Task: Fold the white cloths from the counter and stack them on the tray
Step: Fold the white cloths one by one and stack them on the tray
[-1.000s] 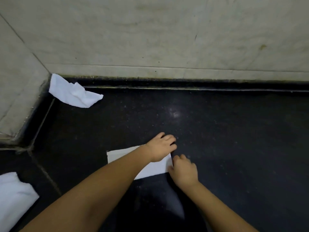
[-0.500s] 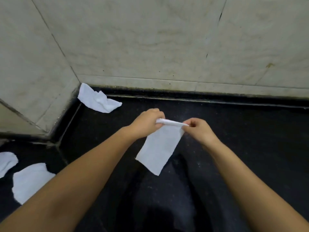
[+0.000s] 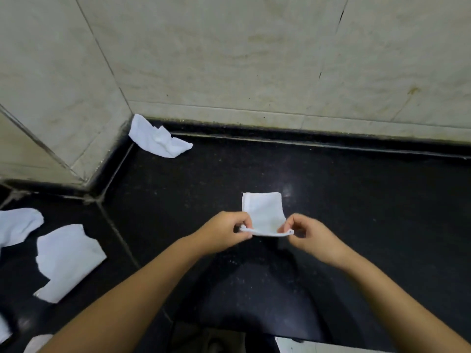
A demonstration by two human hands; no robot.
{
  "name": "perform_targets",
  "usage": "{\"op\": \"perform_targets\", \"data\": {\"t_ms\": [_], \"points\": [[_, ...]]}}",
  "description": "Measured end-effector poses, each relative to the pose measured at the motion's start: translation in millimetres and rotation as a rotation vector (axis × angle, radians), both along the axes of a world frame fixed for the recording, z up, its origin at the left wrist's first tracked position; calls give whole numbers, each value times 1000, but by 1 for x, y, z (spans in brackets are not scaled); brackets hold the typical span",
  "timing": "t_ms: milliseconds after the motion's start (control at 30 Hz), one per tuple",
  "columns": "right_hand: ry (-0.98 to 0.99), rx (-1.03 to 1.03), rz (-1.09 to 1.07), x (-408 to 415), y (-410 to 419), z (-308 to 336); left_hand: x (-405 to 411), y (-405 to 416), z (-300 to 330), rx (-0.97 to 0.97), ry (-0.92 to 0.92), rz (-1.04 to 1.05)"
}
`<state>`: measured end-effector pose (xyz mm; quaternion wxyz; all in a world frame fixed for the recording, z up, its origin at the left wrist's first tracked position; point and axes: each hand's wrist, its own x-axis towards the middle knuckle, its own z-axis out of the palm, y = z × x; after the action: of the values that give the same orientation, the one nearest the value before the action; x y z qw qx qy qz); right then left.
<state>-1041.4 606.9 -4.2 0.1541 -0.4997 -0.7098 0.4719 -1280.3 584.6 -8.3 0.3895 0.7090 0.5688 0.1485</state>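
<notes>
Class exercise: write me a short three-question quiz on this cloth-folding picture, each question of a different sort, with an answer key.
1. True or false: the left hand and the right hand each pinch an end of the same folded cloth.
2. Multiple choice: the crumpled cloth by the wall corner lies A) to the right of the hands, B) beyond the hands, to their left, C) under the hands.
3. Fill in: the counter is ____ in colour.

Key: 1 true; 2 B; 3 black.
</notes>
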Motion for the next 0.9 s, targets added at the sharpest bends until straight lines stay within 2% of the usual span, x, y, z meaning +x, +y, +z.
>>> {"op": "perform_targets", "data": {"t_ms": [67,167,333,433,600,767,900], "points": [[-78,-111,67,7,-16,-23,2,-17,-26,-131,22,-35],[-76,-257,99,12,-24,-40,3,-29,-46,-260,-10,3],[38,-343,-66,11,7,-39,4,2,-38,-239,-77,165],[50,-324,-241,3,36,-45,10,35,-34,-180,-36,219],[-86,-283,-424,-15,78,-66,23,80,-44,-150,99,262],[-224,-210,-423,-22,91,-78,32,97,-65,-71,316,256],[-377,-65,-315,-21,89,-82,36,90,-77,39,425,280]]}}
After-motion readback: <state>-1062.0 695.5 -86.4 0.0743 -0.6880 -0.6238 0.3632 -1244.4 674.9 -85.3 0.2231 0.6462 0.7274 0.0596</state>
